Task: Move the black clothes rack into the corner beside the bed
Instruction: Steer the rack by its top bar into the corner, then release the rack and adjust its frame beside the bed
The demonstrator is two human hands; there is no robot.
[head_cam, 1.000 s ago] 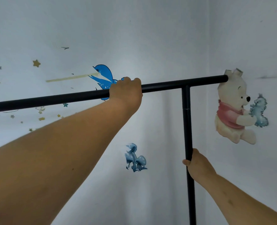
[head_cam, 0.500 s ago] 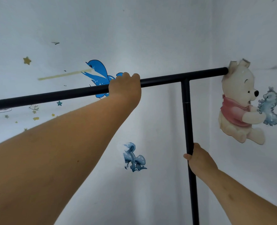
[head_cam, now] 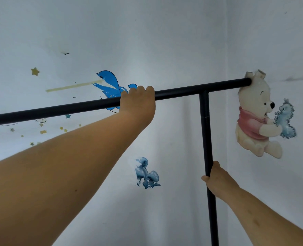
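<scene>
The black clothes rack (head_cam: 182, 91) shows as a long top bar running from the left edge up to the right, with one upright pole dropping from it at right of centre. My left hand (head_cam: 138, 103) is wrapped over the top bar near its middle. My right hand (head_cam: 218, 180) grips the upright pole about halfway down. The bar's right end lies in front of the bear sticker, close to the right wall; whether it touches the wall I cannot tell. The rack's feet and the bed are out of view.
Two pale walls meet in a corner (head_cam: 227, 41) just behind the rack's right end. Stickers mark the walls: a bear (head_cam: 257, 118) on the right wall, a blue bird (head_cam: 108, 82), blue mushrooms (head_cam: 147, 173) and small stars (head_cam: 35, 71).
The bar's right end has come to overlap the bear sticker's head, nearer the corner. Both hands keep the same grips on the rack.
</scene>
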